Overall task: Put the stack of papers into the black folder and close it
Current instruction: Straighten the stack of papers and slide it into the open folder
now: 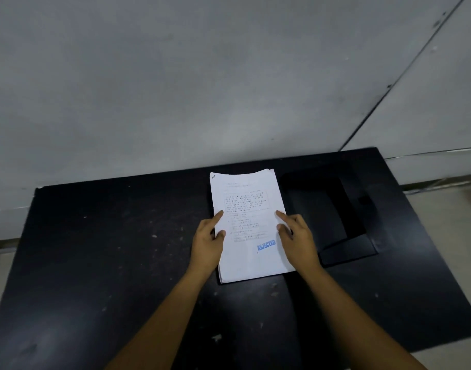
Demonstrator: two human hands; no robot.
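A stack of white printed papers (249,252), stamped "REJECTED" in blue near the bottom, lies on the left half of an open black folder (333,209). The folder's right half, with a pocket along its lower edge, lies flat to the right of the stack. My left hand (209,241) rests on the stack's left edge, thumb and forefinger on top of the sheet. My right hand (296,237) rests on the right edge, forefinger pointing up the page. Both hands press on the papers' sides; whether fingers curl under the stack is hidden.
The folder lies on a black table (109,263) with small white scuffs. A grey wall (202,89) rises just behind the table's far edge. The table's right edge runs diagonally past the folder, with pale floor (448,209) beyond it.
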